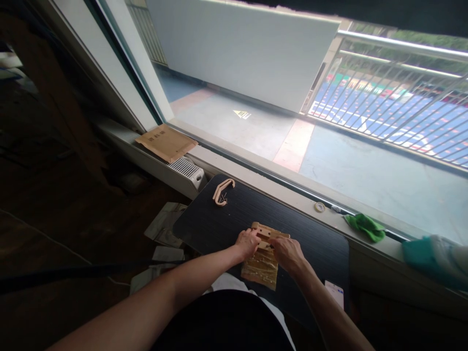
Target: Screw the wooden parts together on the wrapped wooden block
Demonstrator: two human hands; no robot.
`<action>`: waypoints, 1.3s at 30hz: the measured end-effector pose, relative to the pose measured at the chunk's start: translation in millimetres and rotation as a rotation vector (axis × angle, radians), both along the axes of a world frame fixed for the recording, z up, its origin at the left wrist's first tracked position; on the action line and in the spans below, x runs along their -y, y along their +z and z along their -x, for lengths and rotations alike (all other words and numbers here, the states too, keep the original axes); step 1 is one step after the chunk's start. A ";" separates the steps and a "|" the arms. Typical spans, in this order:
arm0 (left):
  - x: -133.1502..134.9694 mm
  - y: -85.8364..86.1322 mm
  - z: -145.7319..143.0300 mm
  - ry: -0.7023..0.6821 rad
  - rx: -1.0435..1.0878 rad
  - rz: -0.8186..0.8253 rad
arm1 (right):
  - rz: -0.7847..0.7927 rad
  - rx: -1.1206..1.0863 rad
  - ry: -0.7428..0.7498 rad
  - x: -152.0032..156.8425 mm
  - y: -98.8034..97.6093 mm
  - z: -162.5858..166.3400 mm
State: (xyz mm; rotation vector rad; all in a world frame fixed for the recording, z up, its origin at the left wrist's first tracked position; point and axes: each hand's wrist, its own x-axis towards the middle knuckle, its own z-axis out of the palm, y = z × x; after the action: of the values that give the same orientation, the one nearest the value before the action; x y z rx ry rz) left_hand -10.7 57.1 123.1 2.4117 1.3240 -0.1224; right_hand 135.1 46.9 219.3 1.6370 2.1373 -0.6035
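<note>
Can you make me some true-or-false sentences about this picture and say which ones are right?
1. The left hand touches a wooden piece. True.
2. The green cloth lies on the black table. False: it lies on the windowsill.
3. The brown envelope lies partly over the white radiator. True.
4. The phone has a dark screen. False: its screen is lit.
5. The right hand is waving outside the window. False: it is at the wooden piece.

The left hand [248,243] and right hand [288,252] partly hide the wooden piece [264,231]. Lettering on the envelope [168,144] and phone [335,293] is too small to read. The teal container [420,257] is cut off.
</note>
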 end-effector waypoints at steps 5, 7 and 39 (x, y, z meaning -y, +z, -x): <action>0.8 2.5 0.0 -0.004 0.002 -0.007 | 0.008 0.009 -0.025 0.6 -8.8 2.1; 0.8 4.2 -0.1 -0.001 -0.001 -0.005 | 0.000 0.008 -0.050 1.7 -11.6 1.4; -1.0 7.1 -1.7 -0.007 -0.004 0.006 | -0.018 -0.051 -0.094 4.3 -0.6 -1.6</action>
State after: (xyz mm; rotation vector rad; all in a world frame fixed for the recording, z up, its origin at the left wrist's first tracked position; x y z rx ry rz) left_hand -9.1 58.1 130.2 2.4129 1.3147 -0.1335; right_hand 136.7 42.6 218.7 1.7582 2.1165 -0.6625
